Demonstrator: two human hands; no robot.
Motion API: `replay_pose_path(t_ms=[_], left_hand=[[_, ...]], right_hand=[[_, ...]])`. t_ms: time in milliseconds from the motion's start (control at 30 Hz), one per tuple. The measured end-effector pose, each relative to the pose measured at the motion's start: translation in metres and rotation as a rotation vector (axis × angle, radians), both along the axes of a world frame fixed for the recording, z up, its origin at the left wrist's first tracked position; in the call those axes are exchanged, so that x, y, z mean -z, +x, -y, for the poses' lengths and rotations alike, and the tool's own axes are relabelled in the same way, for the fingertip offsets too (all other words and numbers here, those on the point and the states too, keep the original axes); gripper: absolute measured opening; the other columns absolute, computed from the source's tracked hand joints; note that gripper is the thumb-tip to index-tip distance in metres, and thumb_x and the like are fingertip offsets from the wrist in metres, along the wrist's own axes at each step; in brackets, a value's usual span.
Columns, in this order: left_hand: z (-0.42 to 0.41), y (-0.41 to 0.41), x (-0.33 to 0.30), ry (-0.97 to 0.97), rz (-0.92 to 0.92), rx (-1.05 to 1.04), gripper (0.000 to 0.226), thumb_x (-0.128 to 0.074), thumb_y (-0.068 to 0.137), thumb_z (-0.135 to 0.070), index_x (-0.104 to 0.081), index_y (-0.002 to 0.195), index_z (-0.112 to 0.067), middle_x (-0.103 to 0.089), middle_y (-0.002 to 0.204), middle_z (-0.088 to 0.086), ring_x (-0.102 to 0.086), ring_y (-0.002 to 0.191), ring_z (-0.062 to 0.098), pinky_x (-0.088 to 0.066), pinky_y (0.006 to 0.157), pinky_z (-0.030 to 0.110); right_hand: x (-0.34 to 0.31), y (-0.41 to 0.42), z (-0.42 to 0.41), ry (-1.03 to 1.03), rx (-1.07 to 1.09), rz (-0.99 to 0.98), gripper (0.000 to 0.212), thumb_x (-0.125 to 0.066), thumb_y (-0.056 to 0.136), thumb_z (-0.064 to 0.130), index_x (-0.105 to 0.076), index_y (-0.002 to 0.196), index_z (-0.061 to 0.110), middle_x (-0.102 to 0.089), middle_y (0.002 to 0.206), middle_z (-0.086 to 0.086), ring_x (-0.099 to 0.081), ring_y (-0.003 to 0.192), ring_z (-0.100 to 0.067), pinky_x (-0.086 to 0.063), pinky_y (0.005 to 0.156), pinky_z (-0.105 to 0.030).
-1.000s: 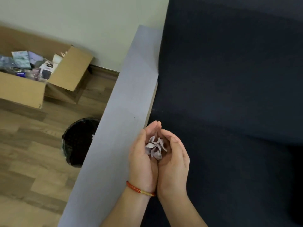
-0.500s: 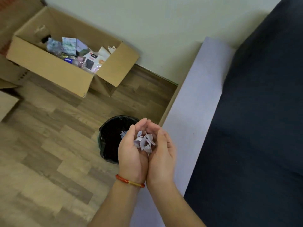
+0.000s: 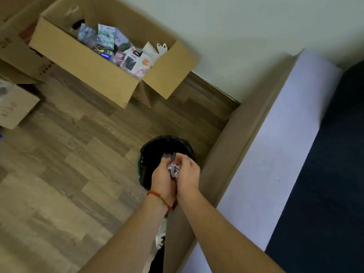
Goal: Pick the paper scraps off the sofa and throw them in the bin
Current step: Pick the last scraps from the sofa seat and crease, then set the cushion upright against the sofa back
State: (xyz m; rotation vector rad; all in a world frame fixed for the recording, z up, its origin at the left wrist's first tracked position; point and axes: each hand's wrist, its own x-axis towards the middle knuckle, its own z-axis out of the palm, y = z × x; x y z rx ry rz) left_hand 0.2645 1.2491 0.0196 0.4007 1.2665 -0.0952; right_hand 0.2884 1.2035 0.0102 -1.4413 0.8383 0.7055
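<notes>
1. Left hand [image 3: 162,177] + right hand [image 3: 187,172] pressed side by side, cupped, palms facing each other, fingers curled inward round a small wad of pale paper scraps [image 3: 173,170].
2. Scraps bunched in the gap between both palms, only top of the wad showing; no clear long axis, crumpled clump, loose corners poking up and fwd toward the bin.
3. Both hands closed on the scraps, fingertips nearly meeting at the far side.
4. Red-orange string bracelet [image 3: 160,197] on left wrist.
5. Forearms reaching fwd from bottom of view, converging at the hands.
6. Directly over the open mouth of the black bin [image 3: 146,154]; bin round, lined w/ dark bag, upright on wood-look floor [image 3: 59,184]. More pale scraps [image 3: 167,155] visible inside, just beyond the fingertips.
7. Bin just beside the tan outer side of the sofa arm [image 3: 232,154]; arm top pale grey-lilac, dark navy seat [image 3: 325,184] to the right.
8. Far left/top: open cardboard box [image 3: 84,67] full of mixed packets, against the wall [image 3: 236,32]; well apart from bin.
9. Second box [image 3: 13,107] at left edge, partly cut off.
</notes>
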Motion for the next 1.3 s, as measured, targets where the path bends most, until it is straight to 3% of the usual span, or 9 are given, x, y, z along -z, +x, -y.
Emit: replay_pose_path(t_ms=[100, 167, 367, 567, 667, 867, 1033, 1167, 1300], left_hand=[[-0.011, -0.005, 0.012, -0.044, -0.021, -0.029, 0.045, -0.037, 0.112, -0.044, -0.067, 0.115, -0.010, -0.070, 0.115, 0.020, -0.064, 0.115, 0.035, -0.042, 0.116, 0.051], [-0.014, -0.008, 0.019, -0.041, -0.039, -0.047, 0.052, -0.038, 0.112, -0.046, -0.060, 0.135, -0.005, -0.067, 0.128, 0.022, -0.063, 0.124, 0.036, -0.043, 0.116, 0.053], [-0.018, -0.016, 0.015, -0.019, -0.081, -0.014, 0.055, -0.040, 0.113, -0.039, -0.037, 0.158, -0.009, -0.041, 0.157, 0.027, -0.047, 0.144, 0.040, -0.038, 0.121, 0.052], [-0.005, -0.026, 0.005, 0.043, -0.056, -0.005, 0.055, -0.040, 0.113, -0.035, -0.033, 0.161, -0.008, -0.040, 0.161, 0.023, -0.047, 0.145, 0.037, -0.037, 0.122, 0.052], [0.003, -0.029, -0.003, 0.086, -0.024, 0.005, 0.052, -0.038, 0.114, -0.035, -0.040, 0.157, -0.006, -0.049, 0.157, 0.019, -0.050, 0.143, 0.033, -0.038, 0.122, 0.051], [0.027, -0.029, -0.060, 0.132, 0.081, 0.109, 0.042, -0.044, 0.111, -0.032, -0.062, 0.138, -0.005, -0.070, 0.133, 0.014, -0.065, 0.125, 0.026, -0.048, 0.111, 0.043], [0.059, -0.016, -0.147, 0.160, 0.188, 0.244, 0.034, -0.047, 0.109, -0.030, -0.069, 0.124, -0.010, -0.076, 0.117, 0.010, -0.070, 0.112, 0.022, -0.053, 0.095, 0.038], [0.091, -0.002, -0.229, 0.213, 0.316, 0.398, 0.035, -0.052, 0.107, -0.028, -0.072, 0.125, -0.006, -0.078, 0.120, 0.015, -0.074, 0.113, 0.027, -0.055, 0.105, 0.045], [0.132, 0.010, -0.307, 0.279, 0.477, 0.597, 0.027, -0.058, 0.105, -0.024, -0.076, 0.121, -0.011, -0.079, 0.118, 0.008, -0.076, 0.111, 0.025, -0.058, 0.101, 0.044]], right_hand=[[0.012, 0.001, -0.006, 0.033, 0.027, -0.104, 0.022, -0.050, 0.107, 0.020, -0.072, 0.103, 0.015, -0.070, 0.100, -0.004, -0.065, 0.086, -0.011, -0.054, 0.075, -0.029], [0.014, 0.002, -0.005, 0.042, 0.054, -0.140, 0.026, -0.046, 0.110, 0.021, -0.069, 0.115, 0.011, -0.067, 0.106, -0.001, -0.062, 0.088, -0.007, -0.050, 0.079, -0.028], [0.015, -0.003, -0.006, 0.043, 0.052, -0.170, 0.028, -0.044, 0.110, 0.017, -0.068, 0.101, 0.009, -0.069, 0.106, -0.008, -0.063, 0.093, -0.010, -0.049, 0.091, -0.033], [0.007, -0.011, -0.002, 0.063, 0.080, -0.168, 0.027, -0.047, 0.109, 0.020, -0.069, 0.117, 0.006, -0.069, 0.121, -0.014, -0.066, 0.107, -0.020, -0.047, 0.105, -0.038], [-0.008, -0.013, 0.005, 0.100, 0.071, -0.142, 0.022, -0.050, 0.108, 0.019, -0.069, 0.098, 0.018, -0.069, 0.108, -0.003, -0.063, 0.096, -0.012, -0.049, 0.094, -0.029], [-0.086, -0.014, 0.041, 0.115, -0.002, 0.017, 0.020, -0.059, 0.106, 0.022, -0.078, 0.099, 0.022, -0.078, 0.091, 0.006, -0.073, 0.086, -0.003, -0.053, 0.073, -0.017], [-0.174, -0.013, 0.089, 0.054, -0.087, 0.191, 0.029, -0.050, 0.110, 0.028, -0.079, 0.107, 0.027, -0.081, 0.096, 0.005, -0.076, 0.098, -0.011, -0.061, 0.090, -0.030], [-0.260, -0.010, 0.138, 0.032, -0.066, 0.371, 0.031, -0.042, 0.112, 0.016, -0.073, 0.117, 0.011, -0.077, 0.076, 0.008, -0.073, 0.070, 0.001, -0.056, 0.064, -0.014], [-0.331, -0.015, 0.185, -0.031, 0.021, 0.531, 0.030, -0.048, 0.110, 0.017, -0.077, 0.110, 0.023, -0.079, 0.101, 0.007, -0.074, 0.094, -0.002, -0.059, 0.082, -0.021]])
